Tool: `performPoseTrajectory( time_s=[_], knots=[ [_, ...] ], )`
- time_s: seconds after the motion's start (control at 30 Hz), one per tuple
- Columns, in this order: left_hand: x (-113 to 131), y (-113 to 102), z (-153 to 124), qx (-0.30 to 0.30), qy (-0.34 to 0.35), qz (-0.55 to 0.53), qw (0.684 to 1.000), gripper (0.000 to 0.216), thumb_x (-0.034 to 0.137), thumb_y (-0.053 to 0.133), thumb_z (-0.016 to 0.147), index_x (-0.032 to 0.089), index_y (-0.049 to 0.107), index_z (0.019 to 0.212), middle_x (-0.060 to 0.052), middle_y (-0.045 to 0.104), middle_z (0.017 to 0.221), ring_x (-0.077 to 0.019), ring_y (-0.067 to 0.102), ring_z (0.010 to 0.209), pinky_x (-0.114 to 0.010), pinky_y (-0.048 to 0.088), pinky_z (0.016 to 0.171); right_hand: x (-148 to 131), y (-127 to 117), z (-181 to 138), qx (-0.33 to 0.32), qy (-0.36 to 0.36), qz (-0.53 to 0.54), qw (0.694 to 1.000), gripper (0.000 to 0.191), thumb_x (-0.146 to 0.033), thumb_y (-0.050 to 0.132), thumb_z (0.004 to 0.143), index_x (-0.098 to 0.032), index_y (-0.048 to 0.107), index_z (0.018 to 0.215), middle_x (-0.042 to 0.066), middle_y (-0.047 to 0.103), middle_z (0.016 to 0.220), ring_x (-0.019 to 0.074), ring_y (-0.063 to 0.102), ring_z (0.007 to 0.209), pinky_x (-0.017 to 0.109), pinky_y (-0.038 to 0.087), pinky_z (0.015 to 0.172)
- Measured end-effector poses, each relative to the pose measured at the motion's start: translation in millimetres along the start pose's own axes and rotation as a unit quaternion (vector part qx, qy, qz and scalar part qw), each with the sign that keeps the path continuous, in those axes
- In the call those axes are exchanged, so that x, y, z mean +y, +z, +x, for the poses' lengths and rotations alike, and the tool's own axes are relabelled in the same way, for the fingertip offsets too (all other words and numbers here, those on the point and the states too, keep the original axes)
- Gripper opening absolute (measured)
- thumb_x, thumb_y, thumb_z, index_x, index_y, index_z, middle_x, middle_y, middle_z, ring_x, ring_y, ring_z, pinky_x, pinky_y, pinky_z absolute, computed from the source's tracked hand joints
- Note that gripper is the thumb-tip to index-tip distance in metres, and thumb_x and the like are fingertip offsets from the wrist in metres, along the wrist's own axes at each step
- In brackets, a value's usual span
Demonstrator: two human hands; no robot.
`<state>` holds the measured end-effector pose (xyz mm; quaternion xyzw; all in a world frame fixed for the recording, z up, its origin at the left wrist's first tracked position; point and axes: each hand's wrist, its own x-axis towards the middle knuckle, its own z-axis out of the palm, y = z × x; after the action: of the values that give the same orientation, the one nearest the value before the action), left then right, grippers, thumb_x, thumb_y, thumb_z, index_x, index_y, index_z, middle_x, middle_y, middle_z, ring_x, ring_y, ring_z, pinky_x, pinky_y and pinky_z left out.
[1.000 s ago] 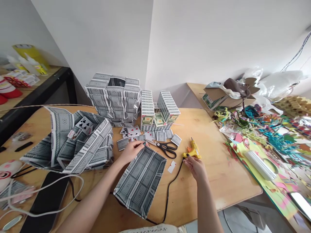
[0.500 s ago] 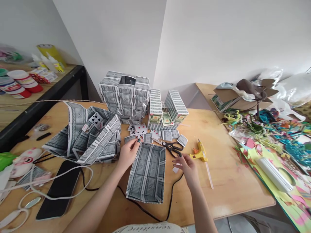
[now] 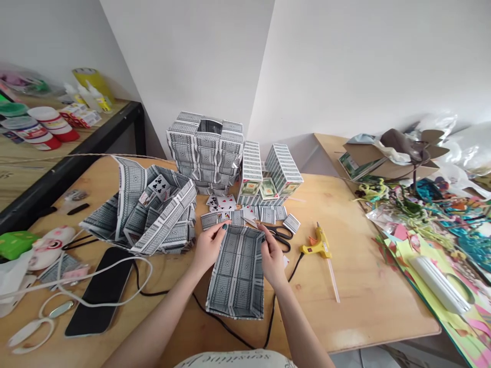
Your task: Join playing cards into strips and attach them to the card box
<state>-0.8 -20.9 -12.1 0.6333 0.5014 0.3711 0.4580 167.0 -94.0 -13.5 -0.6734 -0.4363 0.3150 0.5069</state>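
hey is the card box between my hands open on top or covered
Open: the playing-card box shows its inside down to the bottom, with nothing covering it.

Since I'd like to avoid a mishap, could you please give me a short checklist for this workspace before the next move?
1. Left hand on the open card box: ok, at its far left corner.
2. Right hand on the box: ok, at its far right corner.
3. Glue gun set down apart from both hands: ok, lying on the table to the right.
4. Glue gun cool: cannot tell.
5. Scissors well away from the hands: not ok, their handles lie close beside the right hand.
6. Black cord free of the box: cannot tell, it loops round the near end.
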Motion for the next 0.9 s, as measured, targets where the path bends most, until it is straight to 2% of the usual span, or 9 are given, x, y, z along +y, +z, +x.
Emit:
performPoseTrajectory(
  time_s=[0.13, 0.2, 0.27, 0.33, 0.47, 0.6, 0.77, 0.83, 0.9],
  knots=[
    [-0.3, -0.5, 0.0, -0.022, -0.013, 0.028, 0.999, 0.040, 0.037, 0.039, 0.084, 0.018, 0.059, 0.113, -0.003, 0.068, 0.079, -0.0173, 0.060, 0.068, -0.027, 0.047, 0.064, -0.2, -1.0, 6.7, -0.008, 0.012, 0.017, 1.000, 0.039, -0.027, 0.043, 0.078, -0.021, 0.058, 0.114, 0.002, 0.065, 0.100, 0.0195, 0.059, 0.089, 0.031, 0.047, 0.079],
    [-0.1, 0.1, 1.6, -0.024, -0.018, 0.034, 0.999, 0.039, 0.036, 0.039, 0.084, 0.018, 0.059, 0.113, -0.003, 0.067, 0.078, -0.0172, 0.060, 0.067, -0.027, 0.046, 0.062, 0.0, -1.7, 12.9, -0.013, 0.015, 0.029, 0.999, 0.036, -0.028, 0.045, 0.077, -0.021, 0.062, 0.109, 0.002, 0.067, 0.094, 0.0201, 0.060, 0.089, 0.032, 0.048, 0.078],
    [0.5, 0.8, 3.8, -0.018, -0.020, 0.026, 0.999, 0.038, 0.036, 0.040, 0.084, 0.019, 0.059, 0.112, -0.003, 0.067, 0.084, -0.0187, 0.061, 0.076, -0.028, 0.047, 0.068, 1.0, -2.4, 19.6, -0.020, 0.008, 0.038, 0.999, 0.034, -0.030, 0.046, 0.077, -0.021, 0.063, 0.105, 0.003, 0.067, 0.094, 0.0209, 0.059, 0.092, 0.033, 0.047, 0.081],
    [0.6, 0.1, 5.4, -0.016, -0.013, -0.001, 1.000, 0.037, 0.035, 0.040, 0.084, 0.019, 0.059, 0.111, -0.005, 0.067, 0.094, -0.0204, 0.060, 0.093, -0.031, 0.045, 0.081, 3.3, -3.6, 24.6, -0.025, -0.011, 0.050, 0.998, 0.034, -0.033, 0.047, 0.078, -0.021, 0.062, 0.106, 0.004, 0.066, 0.099, 0.0211, 0.057, 0.098, 0.035, 0.043, 0.088],
    [-2.5, -8.0, -4.2, -0.008, -0.011, -0.096, 0.995, 0.041, 0.038, 0.035, 0.087, 0.017, 0.054, 0.118, -0.007, 0.056, 0.122, -0.0195, 0.045, 0.119, -0.034, 0.034, 0.100, 13.4, -10.7, 22.7, 0.012, -0.020, 0.111, 0.994, 0.041, -0.040, 0.045, 0.082, -0.023, 0.052, 0.119, 0.005, 0.055, 0.122, 0.0198, 0.046, 0.117, 0.038, 0.031, 0.101],
    [-7.0, -13.5, -37.7, -0.038, -0.044, -0.124, 0.991, 0.046, 0.035, 0.034, 0.088, 0.021, 0.040, 0.131, -0.004, 0.037, 0.139, -0.0190, 0.030, 0.130, -0.036, 0.024, 0.108, 22.7, -16.3, 5.3, 0.002, 0.027, 0.177, 0.984, 0.048, -0.046, 0.042, 0.083, -0.025, 0.045, 0.126, 0.005, 0.044, 0.134, 0.0200, 0.036, 0.126, 0.040, 0.028, 0.104],
    [-7.7, -1.1, -68.3, -0.085, -0.050, -0.043, 0.994, 0.065, 0.016, 0.048, 0.075, 0.023, 0.029, 0.137, 0.000, 0.021, 0.146, -0.0202, 0.015, 0.135, -0.038, 0.013, 0.111, 17.8, -1.2, -17.0, -0.006, 0.053, 0.159, 0.986, 0.051, -0.045, 0.045, 0.081, -0.026, 0.039, 0.129, 0.004, 0.042, 0.135, 0.0198, 0.032, 0.128, 0.038, 0.027, 0.104],
    [-6.3, -0.4, -62.8, -0.097, -0.048, -0.021, 0.994, 0.067, 0.010, 0.042, 0.072, 0.023, 0.030, 0.136, 0.001, 0.025, 0.144, -0.0185, 0.020, 0.133, -0.037, 0.015, 0.111, 14.9, 5.1, -18.8, 0.007, 0.043, 0.148, 0.988, 0.049, -0.044, 0.044, 0.082, -0.025, 0.038, 0.127, 0.005, 0.041, 0.135, 0.0194, 0.034, 0.126, 0.037, 0.028, 0.104],
    [-2.6, -6.5, -48.7, -0.138, -0.051, -0.016, 0.989, 0.065, 0.008, 0.040, 0.071, 0.023, 0.035, 0.134, 0.000, 0.035, 0.140, -0.0188, 0.031, 0.129, -0.037, 0.023, 0.108, 14.8, 7.2, -16.2, 0.027, 0.023, 0.140, 0.990, 0.046, -0.042, 0.044, 0.082, -0.024, 0.039, 0.123, 0.007, 0.043, 0.131, 0.0194, 0.038, 0.123, 0.038, 0.030, 0.102]
  ],
)
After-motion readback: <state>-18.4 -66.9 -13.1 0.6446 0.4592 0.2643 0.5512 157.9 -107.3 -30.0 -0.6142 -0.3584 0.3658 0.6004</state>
